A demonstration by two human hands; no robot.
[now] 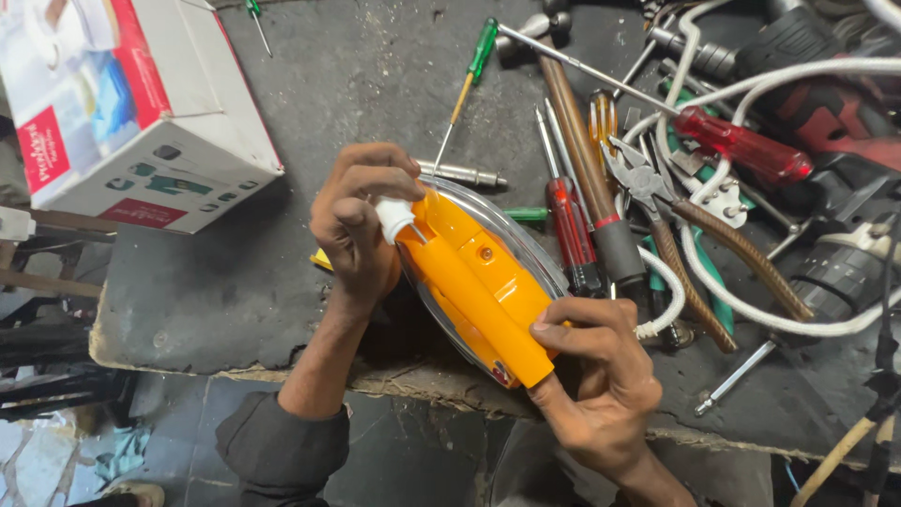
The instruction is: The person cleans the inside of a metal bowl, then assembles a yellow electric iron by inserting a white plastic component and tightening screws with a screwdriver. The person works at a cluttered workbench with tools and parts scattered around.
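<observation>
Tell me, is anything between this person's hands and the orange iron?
Nothing visible. The left hand grips the orange iron at its white knob, and the right hand holds its rear end; the screwdrivers lie beside it.

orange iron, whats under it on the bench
The orange iron sits on its shiny metal soleplate on the dark workbench. A yellow scrap peeks out by the left hand. Anything else beneath is covered.
</observation>
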